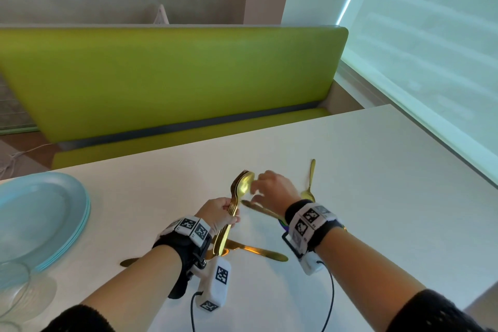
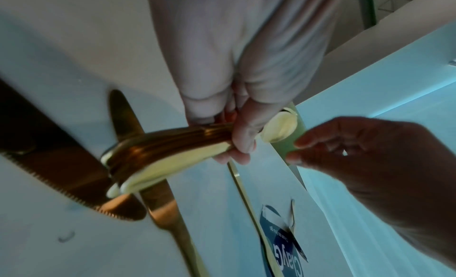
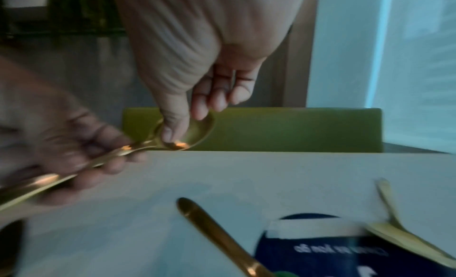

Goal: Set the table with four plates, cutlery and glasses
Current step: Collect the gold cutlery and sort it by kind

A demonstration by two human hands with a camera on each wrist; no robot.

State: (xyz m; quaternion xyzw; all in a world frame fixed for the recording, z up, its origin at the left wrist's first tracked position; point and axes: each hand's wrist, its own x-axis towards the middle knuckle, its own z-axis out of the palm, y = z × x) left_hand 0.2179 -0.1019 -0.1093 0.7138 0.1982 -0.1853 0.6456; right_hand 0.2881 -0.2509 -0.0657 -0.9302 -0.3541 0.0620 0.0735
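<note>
Cutlery bundle [image 1: 236, 197] of gold forks and spoons stands gripped in the left hand [image 1: 218, 211] above the table [image 1: 377, 224]; stacked blue plates [image 1: 40, 218] (a glass [image 1: 16, 286] just beside) sit far left. Left wrist view: fingers [image 2: 244, 136] curl round the handles, a serrated knife [image 2: 61, 174] lying below. Right wrist view: the right hand [image 3: 197, 76] pinches the top spoon [image 3: 202, 130] by its bowl.

glossy gold metal cutlery [image 1: 234, 205]; matt white table [image 1: 350, 197]

Green bench [image 1: 172, 75], pale window blind [image 1: 431, 35]
</note>
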